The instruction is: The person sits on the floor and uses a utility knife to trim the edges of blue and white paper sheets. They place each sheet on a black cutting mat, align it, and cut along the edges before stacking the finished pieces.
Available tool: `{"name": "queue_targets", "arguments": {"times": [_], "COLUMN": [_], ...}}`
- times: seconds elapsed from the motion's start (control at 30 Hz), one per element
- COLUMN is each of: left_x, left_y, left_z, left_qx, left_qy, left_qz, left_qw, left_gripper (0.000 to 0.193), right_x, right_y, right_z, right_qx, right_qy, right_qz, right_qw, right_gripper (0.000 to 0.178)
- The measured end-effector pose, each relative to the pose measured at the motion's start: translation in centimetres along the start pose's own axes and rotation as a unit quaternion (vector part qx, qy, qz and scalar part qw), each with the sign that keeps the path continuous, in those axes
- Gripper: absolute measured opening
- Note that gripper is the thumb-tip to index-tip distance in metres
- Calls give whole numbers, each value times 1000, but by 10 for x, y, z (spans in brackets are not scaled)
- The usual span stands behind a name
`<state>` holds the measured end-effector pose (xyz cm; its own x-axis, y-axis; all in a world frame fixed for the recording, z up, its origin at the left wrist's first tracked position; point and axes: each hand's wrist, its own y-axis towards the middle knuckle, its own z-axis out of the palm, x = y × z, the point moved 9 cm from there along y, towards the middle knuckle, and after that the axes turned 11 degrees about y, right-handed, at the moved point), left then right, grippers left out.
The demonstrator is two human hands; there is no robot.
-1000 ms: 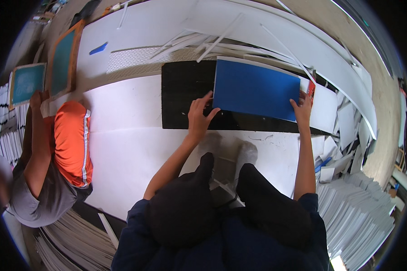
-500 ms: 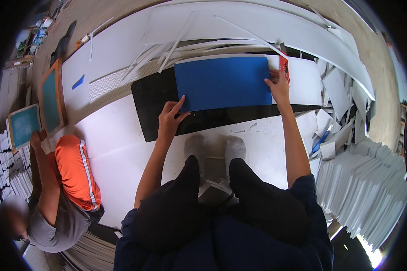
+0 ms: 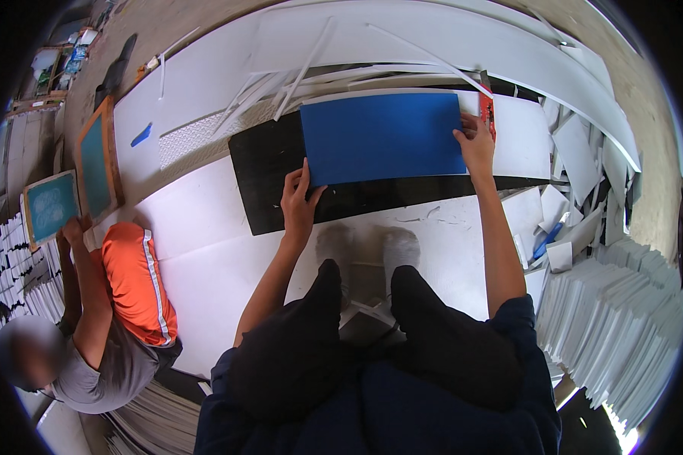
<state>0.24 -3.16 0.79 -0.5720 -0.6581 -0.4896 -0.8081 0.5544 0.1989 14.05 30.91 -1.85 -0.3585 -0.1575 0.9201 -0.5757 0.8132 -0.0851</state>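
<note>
A blue rectangular sheet (image 3: 383, 136) lies over a white sheet and a long black board (image 3: 262, 171). At its lower left corner my left hand (image 3: 300, 201) touches the edge, index finger and thumb spread apart. My right hand (image 3: 478, 148) has its curled fingers and thumb on the sheet's right edge. Just beyond those fingers lies a red tool with a dark end (image 3: 487, 114), which looks like a cutter; my hand partly hides it. A white edge shows above and to the right of the blue sheet.
White strips (image 3: 307, 64) and a long white panel (image 3: 402, 42) lie on the far side. White offcuts (image 3: 577, 155) and a blue-handled tool (image 3: 550, 236) are at right, above stacked white sheets (image 3: 615, 318). A co-worker in orange shorts (image 3: 138, 280) holds a framed green panel (image 3: 51, 206) at left.
The whole view has shifted slightly right. My left hand has slid a little along the blue sheet's lower left corner, its fingers more upright. My right hand stays at the right edge.
</note>
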Motion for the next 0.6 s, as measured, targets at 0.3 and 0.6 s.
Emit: {"name": "queue_targets", "arguments": {"times": [0.3,0.6], "left_x": [7,7], "left_y": [2,3], "left_z": [3,2], "left_qx": [26,6], "left_qy": [-17,-13], "left_qz": [-31,-14], "left_qw": [999,1000], "left_gripper": [58,58], "right_x": [4,-1], "right_y": [0,2], "right_z": [2,-1], "right_qx": [7,51], "right_qy": [2,-8], "right_qz": [-5,17], "right_qw": [1000,999], "right_gripper": [39,43]}}
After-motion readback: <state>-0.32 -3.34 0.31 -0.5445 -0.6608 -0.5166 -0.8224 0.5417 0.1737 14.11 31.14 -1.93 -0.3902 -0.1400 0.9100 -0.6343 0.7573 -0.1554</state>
